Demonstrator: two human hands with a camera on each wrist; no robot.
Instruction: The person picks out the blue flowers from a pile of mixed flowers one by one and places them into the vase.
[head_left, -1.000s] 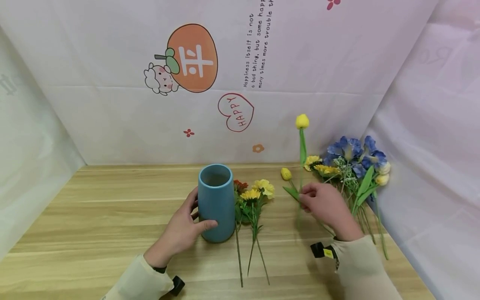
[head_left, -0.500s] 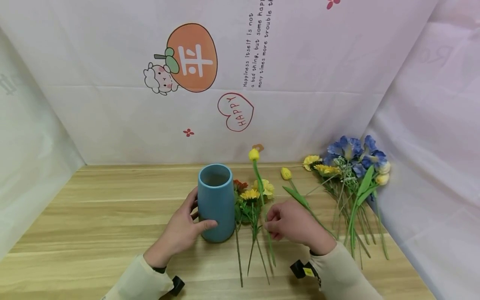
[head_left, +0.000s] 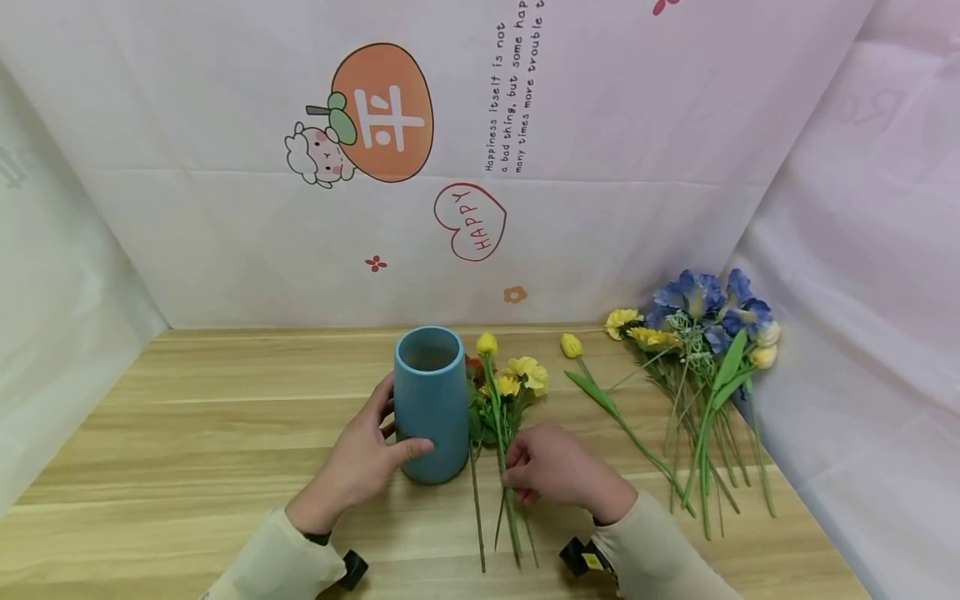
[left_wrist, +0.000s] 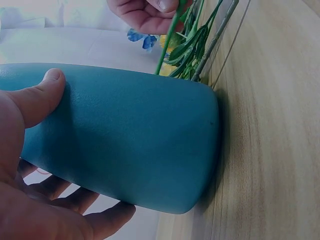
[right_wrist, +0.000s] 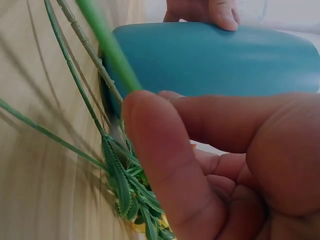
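Gripping tall matte blue vase (head_left: pixel 431 417) with left hand (head_left: pixel 360 467): thumb laid along near side, fingers slightly apart and curved round left and far side. Pinching green stem of long-stemmed yellow tulip (head_left: pixel 496 408) between thumb and forefinger of right hand (head_left: pixel 562 467), with other fingers folded in toward palm. Upright vase on pale wood-grain table (head_left: pixel 195 433), about mid-scene, mouth up. Tulip outside it, just right, bud toward far side, stem end toward near side. Cannot tell whether touching table.

Directly behind held tulip, right of vase: ruffled pale-yellow flower (head_left: pixel 528 375), smaller golden-yellow flower (head_left: pixel 507 386) and partly hidden red flower (head_left: pixel 473 367), with thin stems pointing near. Farther right, lying on table: second yellow tulip (head_left: pixel 572 346), stem slanting toward near right.

At far right, loose pile: ruffled blue flowers (head_left: pixel 690 294), cream tulip buds (head_left: pixel 764 357), more yellow flowers (head_left: pixel 652 337). Around wrists: cream sleeves (head_left: pixel 277 560) and black wrist-worn devices (head_left: pixel 354 571). Behind table: white printed cloth (head_left: pixel 225 250), with orange fruit and red "HAPPY" heart.
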